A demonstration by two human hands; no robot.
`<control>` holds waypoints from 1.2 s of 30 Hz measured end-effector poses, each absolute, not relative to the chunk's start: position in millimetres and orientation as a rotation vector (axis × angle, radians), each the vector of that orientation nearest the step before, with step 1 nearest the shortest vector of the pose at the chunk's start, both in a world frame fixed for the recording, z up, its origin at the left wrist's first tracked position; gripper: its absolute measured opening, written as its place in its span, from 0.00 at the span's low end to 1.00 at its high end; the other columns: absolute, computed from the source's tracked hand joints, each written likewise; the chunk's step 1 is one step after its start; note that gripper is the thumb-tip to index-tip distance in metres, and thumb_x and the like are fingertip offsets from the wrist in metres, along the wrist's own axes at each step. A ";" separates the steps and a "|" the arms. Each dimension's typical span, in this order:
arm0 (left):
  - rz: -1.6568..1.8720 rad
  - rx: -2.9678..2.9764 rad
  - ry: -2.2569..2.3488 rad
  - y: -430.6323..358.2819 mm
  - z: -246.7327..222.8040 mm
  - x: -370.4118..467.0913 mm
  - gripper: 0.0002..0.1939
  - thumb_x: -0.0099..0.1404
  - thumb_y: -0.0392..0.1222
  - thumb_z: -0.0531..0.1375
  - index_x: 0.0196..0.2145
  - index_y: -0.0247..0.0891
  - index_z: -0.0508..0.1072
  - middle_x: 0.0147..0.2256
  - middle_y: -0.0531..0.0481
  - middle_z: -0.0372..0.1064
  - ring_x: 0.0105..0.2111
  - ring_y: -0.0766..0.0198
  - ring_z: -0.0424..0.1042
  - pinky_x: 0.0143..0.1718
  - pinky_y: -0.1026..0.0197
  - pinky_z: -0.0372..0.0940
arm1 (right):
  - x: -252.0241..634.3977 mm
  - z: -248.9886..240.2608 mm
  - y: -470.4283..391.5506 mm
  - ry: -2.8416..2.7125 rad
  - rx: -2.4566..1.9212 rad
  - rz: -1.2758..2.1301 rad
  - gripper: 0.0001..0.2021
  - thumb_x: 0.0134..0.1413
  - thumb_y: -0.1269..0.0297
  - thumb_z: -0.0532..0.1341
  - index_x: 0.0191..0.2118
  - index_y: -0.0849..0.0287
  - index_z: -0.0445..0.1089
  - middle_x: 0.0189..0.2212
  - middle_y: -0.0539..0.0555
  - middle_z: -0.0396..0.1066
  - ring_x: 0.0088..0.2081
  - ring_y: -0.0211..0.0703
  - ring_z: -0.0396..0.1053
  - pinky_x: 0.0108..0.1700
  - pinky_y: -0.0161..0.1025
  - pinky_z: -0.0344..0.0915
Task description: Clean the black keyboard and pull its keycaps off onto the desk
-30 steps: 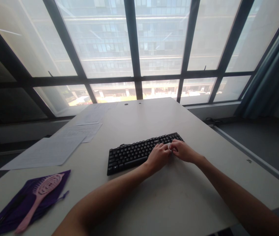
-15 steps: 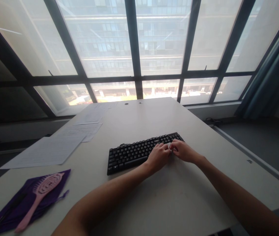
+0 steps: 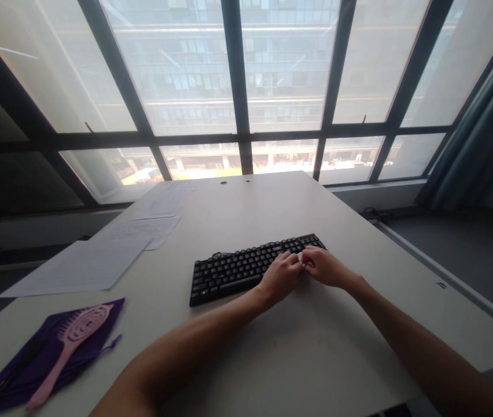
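A black keyboard (image 3: 229,275) lies at a slant on the white table (image 3: 272,214). Over its right part, my two hands meet. My right hand (image 3: 319,265) is closed, thumb and fingers pinching a small white wad (image 3: 301,258) that looks like tissue. Close against it from the left is my left hand (image 3: 282,272), its fingers bent and together above the keyboard's front edge. The left thumb and whatever lies under those fingers are hidden.
A pink hairbrush (image 3: 84,325) lies on a purple drawstring pouch (image 3: 25,353) at the lower left, beside a thin dark object. Several paper sheets (image 3: 94,260) spread along the left side. Tall windows (image 3: 281,69) stand behind the table; a blue curtain (image 3: 476,133) hangs at right.
Almost nothing differs. Both hands stay over the keyboard's right part, and the white wad between them shifts very slightly.
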State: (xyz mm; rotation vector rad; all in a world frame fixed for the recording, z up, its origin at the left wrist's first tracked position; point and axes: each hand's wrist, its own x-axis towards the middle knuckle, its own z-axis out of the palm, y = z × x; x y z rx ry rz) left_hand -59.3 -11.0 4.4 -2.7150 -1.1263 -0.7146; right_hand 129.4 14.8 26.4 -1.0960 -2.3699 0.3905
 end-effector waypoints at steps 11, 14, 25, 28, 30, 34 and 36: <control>-0.705 -2.630 -1.299 -12.0 8.3 -59.9 0.08 0.70 0.41 0.59 0.41 0.36 0.76 0.41 0.44 0.75 0.45 0.56 0.71 0.49 0.53 0.65 | 125.2 18.9 17.0 -2.303 -1.082 0.359 0.09 0.57 0.75 0.56 0.35 0.57 0.73 0.35 0.53 0.68 0.37 0.42 0.68 0.42 0.37 0.62; -0.677 -2.639 -1.298 -12.1 9.2 -59.7 0.07 0.69 0.40 0.60 0.42 0.37 0.75 0.41 0.45 0.75 0.45 0.55 0.71 0.49 0.54 0.64 | 125.7 18.2 17.6 -2.308 -1.080 0.362 0.09 0.57 0.76 0.56 0.35 0.58 0.73 0.35 0.54 0.68 0.38 0.42 0.68 0.42 0.37 0.61; -0.624 -2.667 -1.307 -12.8 9.3 -61.1 0.07 0.69 0.40 0.60 0.43 0.40 0.77 0.40 0.46 0.75 0.45 0.56 0.71 0.48 0.54 0.63 | 124.4 16.0 17.9 -2.303 -1.060 0.392 0.10 0.56 0.77 0.56 0.34 0.58 0.73 0.34 0.53 0.69 0.38 0.43 0.68 0.43 0.37 0.61; -0.612 -2.664 -1.310 -13.3 9.9 -61.1 0.07 0.69 0.40 0.60 0.43 0.40 0.77 0.40 0.46 0.75 0.45 0.56 0.71 0.48 0.54 0.63 | 123.9 16.2 17.8 -2.298 -1.061 0.390 0.10 0.56 0.77 0.56 0.33 0.57 0.72 0.34 0.53 0.68 0.38 0.43 0.68 0.42 0.37 0.61; -0.614 -2.658 -1.312 -13.6 10.2 -60.8 0.07 0.69 0.40 0.60 0.43 0.39 0.77 0.41 0.46 0.75 0.45 0.55 0.71 0.48 0.54 0.63 | 123.8 16.6 17.7 -2.294 -1.061 0.392 0.10 0.56 0.77 0.56 0.32 0.57 0.72 0.34 0.53 0.68 0.37 0.42 0.68 0.41 0.37 0.61; -0.619 -2.649 -1.303 -13.5 9.6 -60.2 0.07 0.69 0.40 0.60 0.43 0.39 0.77 0.40 0.46 0.75 0.44 0.56 0.71 0.48 0.54 0.63 | 124.1 16.4 17.9 -2.292 -1.061 0.402 0.10 0.56 0.77 0.56 0.32 0.57 0.73 0.34 0.53 0.68 0.37 0.42 0.68 0.41 0.37 0.61; -0.624 -2.648 -1.297 -13.0 8.8 -60.3 0.07 0.69 0.40 0.61 0.42 0.39 0.77 0.41 0.46 0.75 0.44 0.56 0.71 0.48 0.54 0.63 | 124.4 15.8 18.2 -2.292 -1.065 0.403 0.10 0.56 0.76 0.56 0.32 0.57 0.73 0.34 0.53 0.68 0.37 0.42 0.68 0.41 0.37 0.61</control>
